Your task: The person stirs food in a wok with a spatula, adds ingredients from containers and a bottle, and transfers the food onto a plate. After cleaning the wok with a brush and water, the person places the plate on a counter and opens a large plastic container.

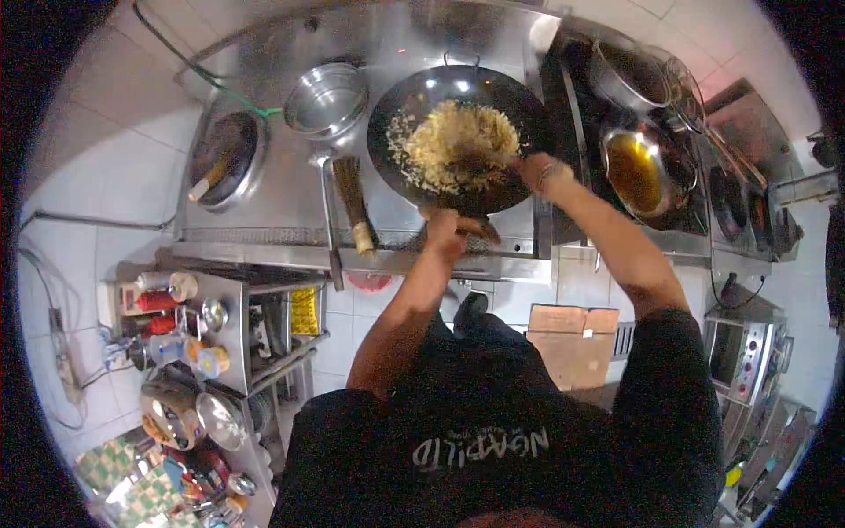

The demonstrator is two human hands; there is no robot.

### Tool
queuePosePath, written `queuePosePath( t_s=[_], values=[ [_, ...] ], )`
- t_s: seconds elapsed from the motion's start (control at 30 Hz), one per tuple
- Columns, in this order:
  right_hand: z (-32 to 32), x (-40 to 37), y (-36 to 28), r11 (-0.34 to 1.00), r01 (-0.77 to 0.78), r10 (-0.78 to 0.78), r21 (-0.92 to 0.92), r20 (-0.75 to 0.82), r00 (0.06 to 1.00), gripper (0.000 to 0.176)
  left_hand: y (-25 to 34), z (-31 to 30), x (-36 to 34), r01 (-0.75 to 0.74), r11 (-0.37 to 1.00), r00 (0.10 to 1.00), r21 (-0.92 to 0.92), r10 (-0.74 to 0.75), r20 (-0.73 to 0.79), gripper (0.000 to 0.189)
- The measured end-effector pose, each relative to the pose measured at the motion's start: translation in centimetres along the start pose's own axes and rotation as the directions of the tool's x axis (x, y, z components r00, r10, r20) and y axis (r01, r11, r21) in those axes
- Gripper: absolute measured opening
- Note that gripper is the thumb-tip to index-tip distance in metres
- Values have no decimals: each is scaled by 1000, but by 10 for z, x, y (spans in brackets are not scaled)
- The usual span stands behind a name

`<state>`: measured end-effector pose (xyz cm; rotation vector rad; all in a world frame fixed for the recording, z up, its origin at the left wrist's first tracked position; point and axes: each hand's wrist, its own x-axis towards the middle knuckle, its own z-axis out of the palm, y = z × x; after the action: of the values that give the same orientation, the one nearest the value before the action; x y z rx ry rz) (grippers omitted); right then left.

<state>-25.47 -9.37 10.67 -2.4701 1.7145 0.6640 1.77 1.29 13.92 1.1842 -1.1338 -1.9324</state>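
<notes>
A large black wok (400, 172) sits on the steel stove, holding a heap of pale yellow, rice-like grains (453, 132). My left hand (443, 226) is closed round the wok's handle (478, 231) at its near rim. Over the right side of the wok, my right hand (541, 173) is closed on a spatula (480, 158), whose working end is blurred by motion among the grains. Loose grains cling to the wok's wall around the heap.
Left of the wok are a bamboo brush (350, 198), a ladle (329, 216), a steel pot (326, 101) and a pan (231, 158). To the right stands a bowl of amber oil (635, 176). A shelf unit (255, 334) with containers stands lower left; cardboard (572, 348) lies below.
</notes>
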Motion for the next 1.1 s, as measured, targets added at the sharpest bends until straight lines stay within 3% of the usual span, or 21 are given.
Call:
queuePosePath(
  t_s=[0.07,0.1,0.13,0.17,0.2,0.23,0.27,0.3,0.33,0.37,0.4,0.43,0.47,0.53,0.6,0.7,0.77,0.83,0.87,1.0,1.1],
  values=[
    [-47,-54,1,999,26,-27,39,13,1000,29,23,12,-25,124,937,916,-327,-234,-325,24],
    [-67,-95,-2,994,50,-57,93,73,996,27,-1,-7,-33,-58,947,993,317,88,-83,23],
    [-83,-115,6,994,57,-64,96,68,996,27,-24,-26,-42,-382,548,902,744,396,172,23],
    [-102,-125,23,990,-127,118,60,144,983,26,33,9,-67,-269,960,943,80,279,-180,19],
    [-109,-132,32,954,-300,289,16,228,930,24,61,30,-83,-161,717,949,-679,-77,-305,16],
    [-92,-117,30,958,-288,276,16,236,932,24,6,0,-55,-4,810,946,-586,-187,-266,13],
    [-63,-85,26,982,-187,185,3,134,974,25,-36,-25,-32,13,865,1000,-502,-16,-2,13],
    [-45,-65,24,994,-102,102,-25,21,995,27,-45,-28,-8,7,870,1000,-494,-7,3,13],
    [-32,-68,13,995,-98,99,-16,25,995,27,-53,-26,8,-156,970,979,187,177,-99,13],
    [-26,-73,1,999,37,-38,12,95,995,29,-53,-23,16,-196,593,924,781,378,-55,14],
    [-34,-72,-3,986,162,-164,29,144,976,31,-27,-11,0,-210,588,913,781,403,-57,14],
    [-60,-99,-1,990,-8,-18,139,184,983,34,7,12,-48,-141,979,955,144,173,-240,14],
    [-89,-126,0,954,-182,129,237,220,967,36,23,24,-81,-7,815,968,-580,-141,-210,14],
    [-74,-127,51,960,-266,244,84,205,948,36,-6,12,-50,-40,820,971,-571,-102,-215,14],
    [-84,-115,21,939,-294,281,179,94,955,56,-49,-7,0,-107,899,987,-424,45,-154,13],
    [-46,-84,3,961,154,-195,-229,-170,966,58,-79,-19,49,-343,939,931,-29,335,-144,14],
    [-62,-107,21,997,-25,24,-75,-20,1000,57,-52,-8,-19,-227,968,959,-107,203,-199,32],
    [-95,-133,36,971,-233,224,48,147,964,57,8,22,-72,-51,800,990,-598,-38,-135,37],
    [-105,-135,42,936,-340,313,90,229,922,57,5,19,-67,-73,815,991,-575,-5,-132,38],
    [-47,-59,22,990,-134,134,31,11,991,31,-54,-16,41,-111,895,990,-432,63,-123,26],
    [-126,-107,-16,984,-173,170,-37,-69,983,22,-20,14,16,-80,791,954,-606,-115,-276,14]
  ],
)
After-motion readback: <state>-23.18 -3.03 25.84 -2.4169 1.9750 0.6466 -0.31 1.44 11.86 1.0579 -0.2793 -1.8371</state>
